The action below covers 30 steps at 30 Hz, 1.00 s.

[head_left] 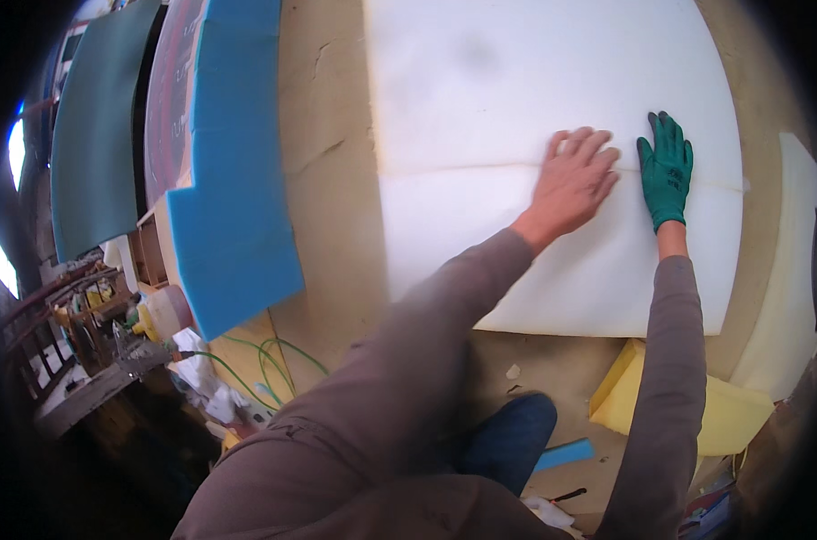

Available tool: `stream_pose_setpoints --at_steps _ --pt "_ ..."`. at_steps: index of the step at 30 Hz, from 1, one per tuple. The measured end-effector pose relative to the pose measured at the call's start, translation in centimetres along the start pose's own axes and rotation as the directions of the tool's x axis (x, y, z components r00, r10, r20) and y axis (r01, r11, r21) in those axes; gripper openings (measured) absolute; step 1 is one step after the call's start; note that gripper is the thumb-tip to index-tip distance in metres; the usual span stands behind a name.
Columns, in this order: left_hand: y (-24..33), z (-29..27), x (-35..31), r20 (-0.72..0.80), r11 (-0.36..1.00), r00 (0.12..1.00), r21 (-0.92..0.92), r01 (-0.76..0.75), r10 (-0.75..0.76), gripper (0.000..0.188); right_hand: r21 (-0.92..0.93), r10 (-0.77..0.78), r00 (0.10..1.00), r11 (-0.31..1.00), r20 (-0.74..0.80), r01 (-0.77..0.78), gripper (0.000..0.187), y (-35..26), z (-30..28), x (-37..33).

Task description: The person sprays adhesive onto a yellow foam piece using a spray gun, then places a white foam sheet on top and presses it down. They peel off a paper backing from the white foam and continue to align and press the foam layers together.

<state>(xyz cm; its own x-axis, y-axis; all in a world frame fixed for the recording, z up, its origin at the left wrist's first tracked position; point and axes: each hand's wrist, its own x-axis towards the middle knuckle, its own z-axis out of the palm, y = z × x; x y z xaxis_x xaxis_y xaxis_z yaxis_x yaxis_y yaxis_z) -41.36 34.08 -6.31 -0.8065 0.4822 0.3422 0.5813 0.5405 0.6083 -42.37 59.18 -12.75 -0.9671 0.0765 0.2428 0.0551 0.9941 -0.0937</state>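
Observation:
A large white foam sheet point(552, 81) lies flat in front of me, and a second white foam piece point(534, 243) meets it along a thin yellowish seam. My bare left hand point(570, 184) rests near that seam, fingers apart and slightly bent, holding nothing. To its right, my right hand point(667, 171) wears a green work glove with dark fingertips. It lies flat across the seam near the right side of the foam, fingers stretched out.
Blue foam point(237, 180) and a dark green curved sheet point(102, 135) stand at the left. A thin green hose point(269, 360) loops at lower left. Yellow foam point(732, 414) sits at lower right, near a blue strip point(566, 454) and a dark-handled tool point(568, 495).

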Motion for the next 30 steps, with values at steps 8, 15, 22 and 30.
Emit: stream_pose_setpoints --at_steps 8,15,22,30 --pt "-11.0 -17.1 -20.5 -0.53 0.65 0.562 0.026 0.76 -0.636 0.057 0.3 -0.216 0.976 0.929 -0.032 0.216 0.054 -17.0 -1.4 -2.0" --pt "-14.6 -15.9 -22.1 0.076 0.265 0.347 -0.5 0.824 -0.935 0.043 0.393 -0.488 0.858 0.829 0.162 0.398 0.064 -35.0 -0.4 -2.0" --pt "-13.4 -15.5 -19.4 -0.143 0.426 0.409 -0.456 0.781 -0.901 0.032 0.376 -0.475 0.865 0.84 0.161 0.391 0.065 -35.4 -0.7 -1.6" --pt "-14.9 -13.1 -18.1 -0.27 0.598 0.538 -0.253 0.761 -0.799 0.03 0.281 -0.419 0.895 0.887 0.153 0.367 0.05 -36.4 1.3 -1.9"
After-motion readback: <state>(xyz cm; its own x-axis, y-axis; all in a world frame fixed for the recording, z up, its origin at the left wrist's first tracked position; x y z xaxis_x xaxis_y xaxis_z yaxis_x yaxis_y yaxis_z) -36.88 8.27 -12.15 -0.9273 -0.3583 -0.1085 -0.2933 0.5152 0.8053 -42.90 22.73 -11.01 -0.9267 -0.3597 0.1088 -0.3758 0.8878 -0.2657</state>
